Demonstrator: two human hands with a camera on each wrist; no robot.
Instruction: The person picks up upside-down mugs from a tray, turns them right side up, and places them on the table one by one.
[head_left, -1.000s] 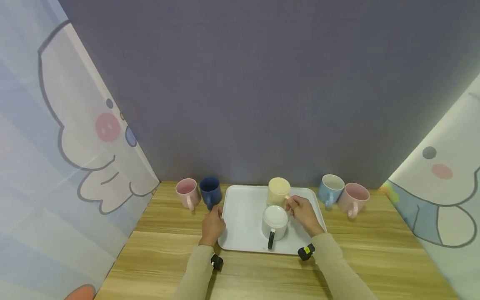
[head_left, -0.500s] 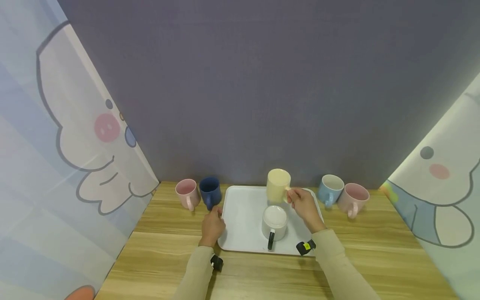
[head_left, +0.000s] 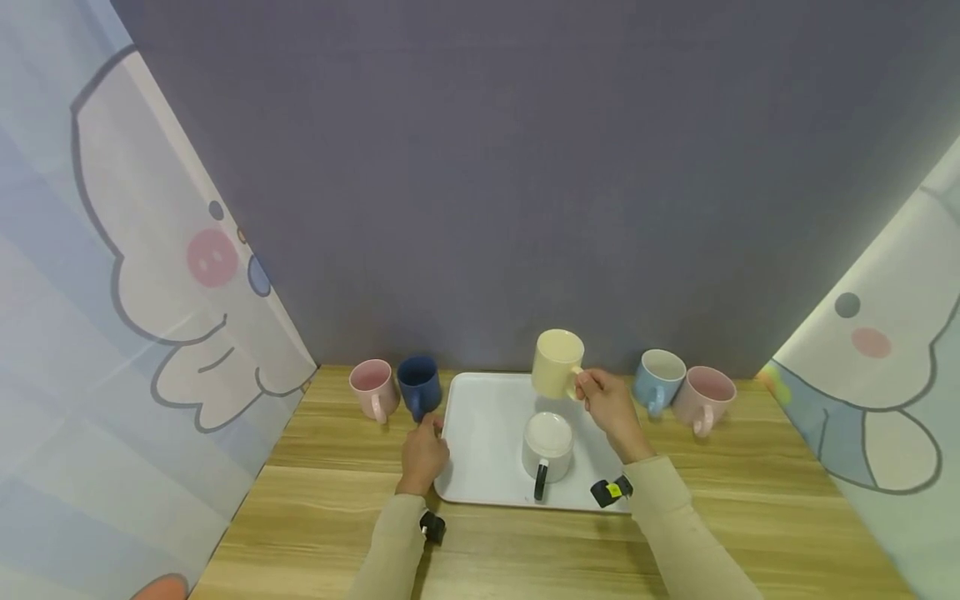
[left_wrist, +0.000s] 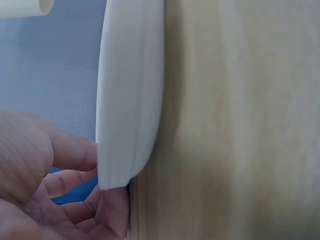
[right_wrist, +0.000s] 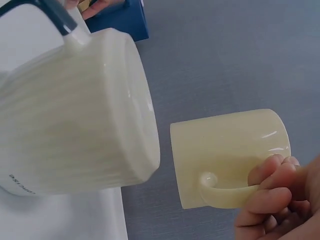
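Note:
My right hand point(head_left: 609, 410) pinches the handle of a pale yellow mug point(head_left: 555, 367), held base up above the far part of the white tray point(head_left: 480, 433). In the right wrist view, fingers and thumb close on the upper part of the yellow mug's handle point(right_wrist: 225, 196). A white mug point(head_left: 546, 454) with a black-ended handle stands upside down on the tray below it. My left hand point(head_left: 424, 457) grips the tray's left edge; the left wrist view has the thumb on one side of the tray rim point(left_wrist: 127, 100) and fingers on the other.
Left of the tray stand a pink mug point(head_left: 374, 390) and a dark blue mug point(head_left: 420, 387), the blue one just beyond my left hand. To the right are a light blue mug point(head_left: 659, 382) and another pink mug point(head_left: 705, 398). A grey panel point(head_left: 480, 208) rises behind the wooden table point(head_left: 315, 500).
My right hand has lifted the yellow mug up off the tray, leaving a gap beneath it. The left hand stays at the tray's edge, and the other mugs stand where they were.

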